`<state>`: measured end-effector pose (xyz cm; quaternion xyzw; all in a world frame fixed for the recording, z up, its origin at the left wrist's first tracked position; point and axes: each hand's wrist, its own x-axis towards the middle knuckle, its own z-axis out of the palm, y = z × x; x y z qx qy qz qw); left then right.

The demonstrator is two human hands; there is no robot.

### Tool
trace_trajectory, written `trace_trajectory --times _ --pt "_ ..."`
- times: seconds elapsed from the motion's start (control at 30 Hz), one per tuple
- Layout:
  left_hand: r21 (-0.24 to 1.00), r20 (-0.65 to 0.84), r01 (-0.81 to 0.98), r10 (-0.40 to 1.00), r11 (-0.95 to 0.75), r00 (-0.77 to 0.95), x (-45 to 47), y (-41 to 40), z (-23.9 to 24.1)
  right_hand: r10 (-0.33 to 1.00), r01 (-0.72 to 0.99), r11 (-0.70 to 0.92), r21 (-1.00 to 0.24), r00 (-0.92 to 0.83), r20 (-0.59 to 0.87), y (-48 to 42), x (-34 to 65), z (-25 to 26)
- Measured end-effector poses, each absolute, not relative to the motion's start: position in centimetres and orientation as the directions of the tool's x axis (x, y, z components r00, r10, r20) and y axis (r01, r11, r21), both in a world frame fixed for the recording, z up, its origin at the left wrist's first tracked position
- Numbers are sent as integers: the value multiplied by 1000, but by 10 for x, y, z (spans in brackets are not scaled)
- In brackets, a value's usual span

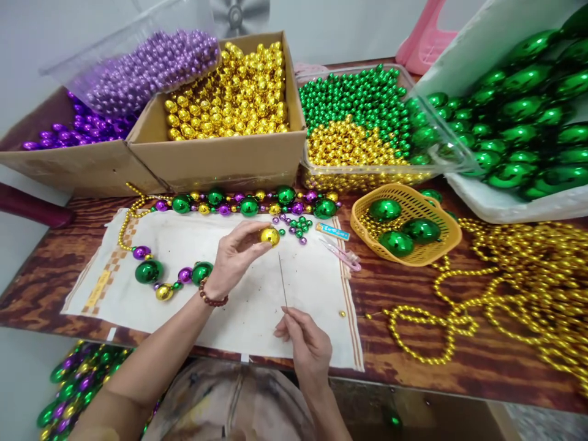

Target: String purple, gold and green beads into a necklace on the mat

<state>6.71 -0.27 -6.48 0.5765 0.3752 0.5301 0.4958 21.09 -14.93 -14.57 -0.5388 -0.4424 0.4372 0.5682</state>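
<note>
Between thumb and fingers, my left hand (236, 252) pinches a shiny gold bead (269, 236) above the white cloth (248, 306). My right hand (305, 340) grips a long thin needle (282, 280) near its lower end, its tip pointing up, below and apart from the bead. A partly strung garland of green, purple and gold beads (149, 271) curves over the cloth's left side and runs along its back edge, with one end passing behind my left wrist. Small loose green and purple beads (299, 226) lie just beyond my left hand.
Behind stand cardboard boxes of purple (92, 128) and gold beads (229, 92), and a clear bin of green and gold beads (356, 116). Right of the cloth are pink-handled scissors (342, 254), a yellow basket (361, 229) with green balls, and heaped gold bead strands (542, 288).
</note>
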Motion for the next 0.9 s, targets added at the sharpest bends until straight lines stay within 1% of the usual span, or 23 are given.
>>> trace_trajectory --times 0.1,0.17,0.33,0.7,0.83,0.9 --pt "967 139 -235 979 -102 149 68 1 -64 977 -9 31 -999 212 28 -148 207 -144" --pt "955 88 -292 985 -40 151 68 3 -63 978 -5 32 -999 207 30 -146 205 -143" --pt "944 19 -328 989 31 147 70 3 -61 981 3 22 -1000 194 22 -144 204 -141" --pt "946 29 -322 987 22 155 72 -5 -64 976 -30 -3 -1000 217 -9 -139 195 -141" --pt "958 75 -286 979 -18 188 76 -19 -64 967 -36 36 -999 254 26 -134 189 -137" --pt "966 113 -250 979 -68 170 79 -27 -62 960 -23 62 -998 275 53 -132 186 -137"
